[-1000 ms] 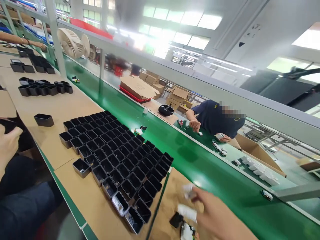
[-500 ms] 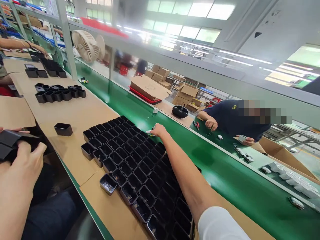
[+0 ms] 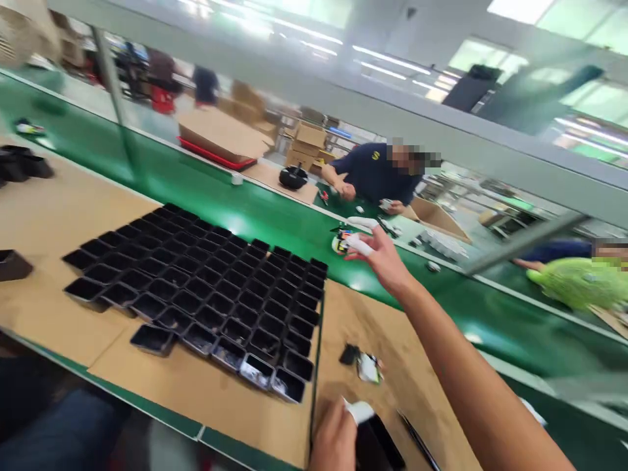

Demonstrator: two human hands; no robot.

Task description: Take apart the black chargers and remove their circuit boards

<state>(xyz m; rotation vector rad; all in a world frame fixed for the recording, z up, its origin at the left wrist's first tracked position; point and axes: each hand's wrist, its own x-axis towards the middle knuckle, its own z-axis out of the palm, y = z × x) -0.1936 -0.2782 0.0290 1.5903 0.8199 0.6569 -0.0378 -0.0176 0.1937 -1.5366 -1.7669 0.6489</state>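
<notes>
My right hand (image 3: 375, 255) reaches over the green conveyor belt (image 3: 279, 216), white covers on its fingers. The fingers are closed on a small electronic assembly (image 3: 340, 243), round and white with coloured wires; its details are blurred. At the bottom, my left hand (image 3: 336, 432) grips a black plastic box (image 3: 377, 445), partly cut off by the frame. Beyond that box, another small assembly (image 3: 369, 367) with a black piece (image 3: 350, 354) lies on the brown cardboard. A slim dark tool (image 3: 417, 438), perhaps tweezers, rests beside the box.
Rows of black open boxes (image 3: 210, 291) cover the table to the left. Across the belt a co-worker (image 3: 375, 173) handles small parts near white housings (image 3: 441, 243). A slanted metal post (image 3: 530, 243) stands at right, with a person in bright green (image 3: 574, 281) beyond.
The view has swung right. The reaching hand has come away from behind the box rows with the assembly. The left hand and its black box have come into view.
</notes>
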